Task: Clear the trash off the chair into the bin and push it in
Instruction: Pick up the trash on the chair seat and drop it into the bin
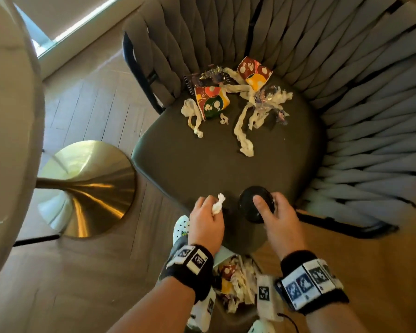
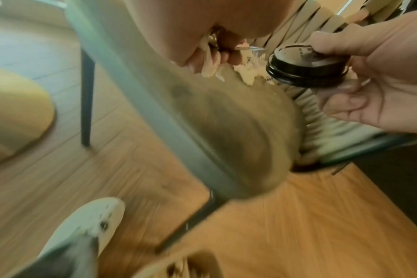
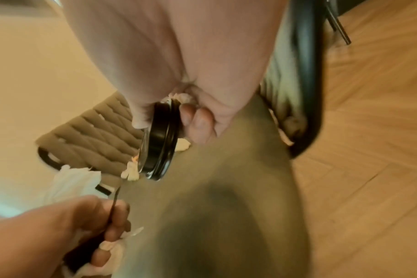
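Left hand point(image 1: 205, 218) clutches crumpled tissue point(image 1: 218, 203), right hand point(image 1: 277, 216) grips lidded cup point(image 1: 256, 206); both over chair point(image 1: 226, 159) front edge, likely bound for bin point(image 1: 235, 287) below. Wrappers point(image 1: 228, 97) remain.

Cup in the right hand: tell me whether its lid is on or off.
On. The black lid sits seated on the clear cup that the right hand grips; the right wrist view shows it edge-on, flush on the rim.

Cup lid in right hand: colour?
Black lid, best in the left wrist view.
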The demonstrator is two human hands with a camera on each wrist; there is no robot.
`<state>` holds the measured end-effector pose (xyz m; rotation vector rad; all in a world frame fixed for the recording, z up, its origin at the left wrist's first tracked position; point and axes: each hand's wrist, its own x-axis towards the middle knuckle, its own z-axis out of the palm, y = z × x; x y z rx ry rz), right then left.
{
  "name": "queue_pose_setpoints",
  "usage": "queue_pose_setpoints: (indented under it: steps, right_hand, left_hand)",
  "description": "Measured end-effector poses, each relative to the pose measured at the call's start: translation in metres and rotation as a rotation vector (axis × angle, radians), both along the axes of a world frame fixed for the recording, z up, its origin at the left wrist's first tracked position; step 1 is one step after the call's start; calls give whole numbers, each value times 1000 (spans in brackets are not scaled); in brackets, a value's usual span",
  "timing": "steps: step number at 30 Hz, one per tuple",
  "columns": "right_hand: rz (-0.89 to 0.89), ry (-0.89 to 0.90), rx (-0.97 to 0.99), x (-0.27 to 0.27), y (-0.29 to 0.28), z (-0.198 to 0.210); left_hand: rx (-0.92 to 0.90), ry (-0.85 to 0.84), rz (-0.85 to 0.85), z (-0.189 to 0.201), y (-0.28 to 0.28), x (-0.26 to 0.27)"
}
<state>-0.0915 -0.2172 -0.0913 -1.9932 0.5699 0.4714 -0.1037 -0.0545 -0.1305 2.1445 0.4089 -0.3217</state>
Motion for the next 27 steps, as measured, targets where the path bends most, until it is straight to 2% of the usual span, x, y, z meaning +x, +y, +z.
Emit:
queue_pose_setpoints:
  steps: [4,6,9,14,17,19,21,24,27]
  right_hand:
    - [95,172,40,-99,-18,0]
    - [149,300,-4,-142,-31,-25]
    - [234,431,-131,-194,-48,-87]
    - [284,510,-213,-222,-50,-181]
    - [321,525,-226,-223,-48,-205]
    - [317,499,-201,-220,-51,-203]
    - [297,473,-170,-212,-56,-186]
    - [264,429,-165,-198,-63,-149]
    - [183,368,-98,-168,-62,-104]
  left_hand:
    - [0,368,-47,-17,-27,-106]
    - [21,499,-65,-40,-38,-150]
    - [29,593,-54,-79,-51,-191]
    - [138,655,-159,-148,-72,-222]
    - [111,781,-236,-171,-78,-231]
    - [112,830,-312,-171,-77,-229]
    - [145,793,-371,-156,-73,-225]
    - [204,646,-319,-115,-64,-210]
    - [179,431,-218,-64,-51,-174]
